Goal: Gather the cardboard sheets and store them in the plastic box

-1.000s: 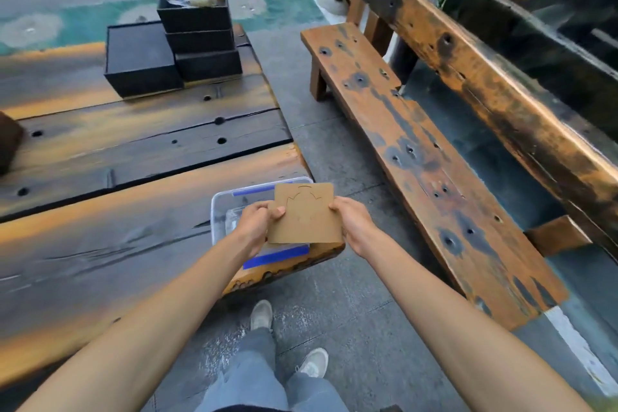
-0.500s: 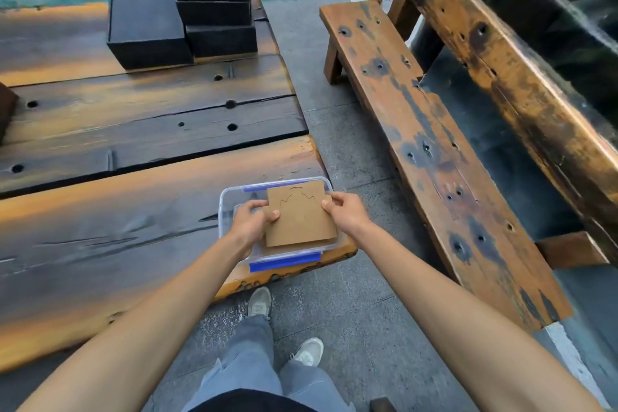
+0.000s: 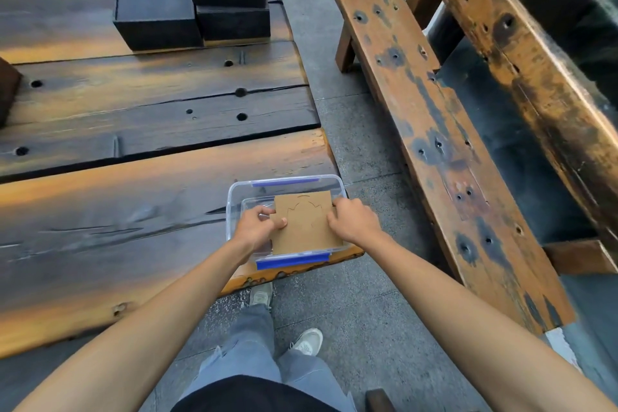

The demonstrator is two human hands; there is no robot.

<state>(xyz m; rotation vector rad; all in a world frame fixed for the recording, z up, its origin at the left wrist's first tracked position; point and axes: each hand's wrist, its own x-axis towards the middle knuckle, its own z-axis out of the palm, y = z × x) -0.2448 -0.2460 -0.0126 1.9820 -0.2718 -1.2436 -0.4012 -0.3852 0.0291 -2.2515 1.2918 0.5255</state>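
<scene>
A clear plastic box (image 3: 234, 204) with blue clips stands at the near right corner of the wooden table (image 3: 133, 204). Brown cardboard sheets (image 3: 306, 224), with a cut outline on the top face, sit low inside the box's opening. My left hand (image 3: 257, 227) pinches their left edge. My right hand (image 3: 354, 221) grips their right edge. Whether the sheets touch the box floor is hidden.
Several black boxes (image 3: 157, 7) are stacked at the table's far side. A dark wooden block (image 3: 6, 90) sits at the left edge. A worn wooden bench (image 3: 444, 144) runs along the right, across a grey paved gap where my legs and shoes (image 3: 307, 341) stand.
Both hands have carried the cardboard sheets down from above the box into its opening. My view has tilted down and closer to the table.
</scene>
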